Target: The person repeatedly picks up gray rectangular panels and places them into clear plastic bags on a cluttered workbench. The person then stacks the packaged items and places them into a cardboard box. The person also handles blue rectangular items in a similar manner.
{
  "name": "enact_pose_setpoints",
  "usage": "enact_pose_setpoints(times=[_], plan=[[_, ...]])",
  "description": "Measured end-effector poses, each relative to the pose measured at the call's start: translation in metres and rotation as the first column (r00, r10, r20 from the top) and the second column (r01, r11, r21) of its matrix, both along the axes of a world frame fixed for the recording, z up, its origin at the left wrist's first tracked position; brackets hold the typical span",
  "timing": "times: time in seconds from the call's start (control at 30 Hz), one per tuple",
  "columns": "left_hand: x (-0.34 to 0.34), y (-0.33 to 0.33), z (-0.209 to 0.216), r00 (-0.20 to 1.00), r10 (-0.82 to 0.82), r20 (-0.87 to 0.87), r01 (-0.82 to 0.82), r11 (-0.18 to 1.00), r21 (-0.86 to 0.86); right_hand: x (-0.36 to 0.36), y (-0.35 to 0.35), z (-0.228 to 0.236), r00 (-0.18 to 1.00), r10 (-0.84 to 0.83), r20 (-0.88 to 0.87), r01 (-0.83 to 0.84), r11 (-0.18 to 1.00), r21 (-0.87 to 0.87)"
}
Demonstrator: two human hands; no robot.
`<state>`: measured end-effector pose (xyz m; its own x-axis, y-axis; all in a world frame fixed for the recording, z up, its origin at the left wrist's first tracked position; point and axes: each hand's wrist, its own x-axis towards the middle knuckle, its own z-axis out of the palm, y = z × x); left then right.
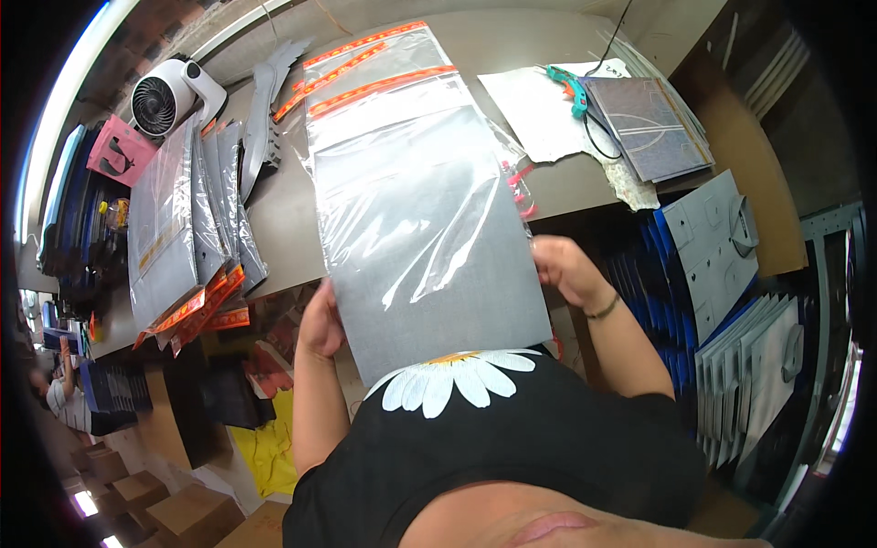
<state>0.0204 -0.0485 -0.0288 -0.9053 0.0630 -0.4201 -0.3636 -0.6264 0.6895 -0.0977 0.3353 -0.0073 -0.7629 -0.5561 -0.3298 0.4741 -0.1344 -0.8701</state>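
Observation:
A flat grey panel (448, 320) lies partly inside a clear plastic sleeve (411, 210), its near end bare and reaching over the table edge to my shirt. My left hand (322, 321) is closed at its left edge, with the fingertips hidden behind it. On the opposite edge, my right hand (568, 272) pinches the panel with bent fingers. Beneath the far end are more clear sleeves with orange-red patterned strips (384, 91). Pink-red bits (517, 187) show beside the sleeve on the right.
Sleeved grey panels (178, 219) stack at the left, near a white fan (169, 96) and a pink bag (123, 151). A teal tool (571, 89) lies on white paper (530, 114) beside a framed flat panel (649, 128). Grey handled bags (749, 365) stand at right; a person (68, 393) is far left.

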Motion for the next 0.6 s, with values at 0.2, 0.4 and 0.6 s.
enact_pose_setpoints(times=[0.2,0.4,0.6], plan=[[-0.043,0.008,0.020,0.985,0.135,0.108,-0.119,0.982,-0.147,-0.051,-0.052,-0.003,0.996,-0.012,-0.088,0.027,0.985,0.170],[0.045,0.045,0.029,0.990,0.025,0.142,0.041,0.895,-0.444,0.038,-0.005,-0.014,0.986,0.081,0.144,-0.086,0.996,0.029],[0.053,0.056,0.035,0.992,0.062,-0.110,-0.095,0.941,-0.326,0.008,0.047,0.010,0.989,0.139,-0.057,-0.110,0.929,0.353]])
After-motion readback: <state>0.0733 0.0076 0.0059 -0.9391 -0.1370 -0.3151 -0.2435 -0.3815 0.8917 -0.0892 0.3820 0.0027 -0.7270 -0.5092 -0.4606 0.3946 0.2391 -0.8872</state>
